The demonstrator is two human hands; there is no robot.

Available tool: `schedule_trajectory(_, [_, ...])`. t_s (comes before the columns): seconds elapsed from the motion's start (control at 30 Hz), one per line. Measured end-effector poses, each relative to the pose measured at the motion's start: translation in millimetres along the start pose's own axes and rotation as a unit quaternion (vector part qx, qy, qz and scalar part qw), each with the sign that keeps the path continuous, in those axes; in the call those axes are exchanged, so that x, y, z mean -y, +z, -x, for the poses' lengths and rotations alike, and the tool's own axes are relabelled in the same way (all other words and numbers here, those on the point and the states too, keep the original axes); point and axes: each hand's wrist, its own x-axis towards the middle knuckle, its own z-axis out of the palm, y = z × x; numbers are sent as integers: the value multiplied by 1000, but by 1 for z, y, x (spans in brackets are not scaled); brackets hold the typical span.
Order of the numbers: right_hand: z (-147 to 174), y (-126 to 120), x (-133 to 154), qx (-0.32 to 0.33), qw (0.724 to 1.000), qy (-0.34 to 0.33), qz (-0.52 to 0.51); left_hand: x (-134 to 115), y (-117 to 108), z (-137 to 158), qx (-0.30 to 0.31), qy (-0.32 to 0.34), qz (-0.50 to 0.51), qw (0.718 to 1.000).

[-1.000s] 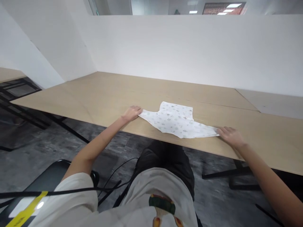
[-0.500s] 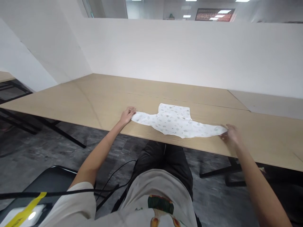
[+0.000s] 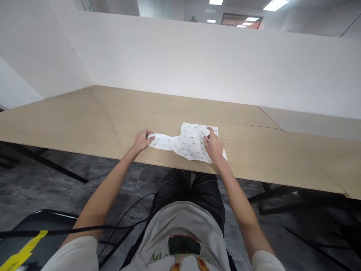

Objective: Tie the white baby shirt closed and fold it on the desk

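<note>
A small white long-sleeved baby shirt (image 3: pixel 191 141) with a scattered print lies flat on the table near its front edge. Its left-side sleeve stretches out sideways, while the right-side sleeve is folded in over the body. My left hand (image 3: pixel 143 140) grips the end of the outstretched sleeve, thumb on top of the cloth. Over the right part of the shirt is my right hand (image 3: pixel 214 146), index finger and thumb apart, fingertips at the folded cloth. The palm and arm hide part of the shirt's right side.
The long wooden table (image 3: pixel 126 113) runs along a white wall (image 3: pixel 180 60), with a seam crossing its top. A black chair (image 3: pixel 42 222) with a cable and yellow tape (image 3: pixel 25 252) stands at lower left. Black table legs (image 3: pixel 56 165) show underneath.
My right hand has moved left, bringing the right-side sleeve over the shirt's body. My left hand stays at the other sleeve's end. The camera view has shifted slightly.
</note>
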Motion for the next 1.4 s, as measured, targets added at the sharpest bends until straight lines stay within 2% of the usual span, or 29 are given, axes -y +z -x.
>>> schedule_trajectory(0.07, [1, 12, 17, 20, 1000, -12, 15, 0, 0, 1, -6, 4, 38, 999])
schedule_trajectory(0.17, [2, 27, 26, 33, 999, -27, 12, 0, 2, 2, -19, 11, 73, 997])
schedule_trajectory(0.27, [12, 34, 34, 16, 998, -54, -27, 2, 3, 2, -22, 24, 97, 995])
schedule_trajectory(0.33, [36, 33, 46, -15, 992, -99, -81, 0, 3, 2, -24, 23, 114, 993])
schedule_trajectory(0.4, [76, 29, 64, -37, 972, -174, -156, -9, 3, 3, -30, -4, 159, 987])
schedule_trajectory(0.47, [127, 25, 83, -20, 938, -251, -237, -26, 4, 3, -43, -50, 237, 969])
schedule_trajectory(0.53, [174, 24, 96, 31, 898, -316, -306, -52, 6, 1, -57, -78, 315, 944])
schedule_trajectory(0.6, [206, 29, 101, 84, 878, -343, -323, -84, 10, -2, -54, -49, 350, 934])
schedule_trajectory(0.67, [219, 38, 97, 105, 873, -359, -314, -118, 20, -5, -27, 0, 350, 937])
schedule_trajectory(0.77, [219, 48, 87, 92, 886, -339, -304, -164, 45, -7, 7, 69, 336, 939])
schedule_trajectory(0.87, [219, 49, 81, 86, 893, -311, -313, -195, 78, 0, 61, 120, 314, 940])
schedule_trajectory(1.0, [226, 46, 80, 112, 894, -312, -302, -212, 114, 17, 136, 151, 286, 936])
schedule_trajectory(1.1, [228, 45, 80, 108, 898, -307, -296, -215, 128, 31, 188, 176, 257, 932])
schedule_trajectory(1.17, [226, 45, 78, 83, 897, -303, -311, -214, 126, 39, 230, 223, 231, 919])
schedule_trajectory(1.23, [220, 43, 71, 52, 892, -302, -332, -210, 115, 47, 256, 286, 212, 899])
schedule_trajectory(1.3, [208, 36, 56, 15, 889, -295, -349, -199, 97, 53, 236, 331, 193, 893])
schedule_trajectory(1.4, [180, 16, 15, -78, 909, -241, -333, -167, 64, 59, 154, 345, 123, 918])
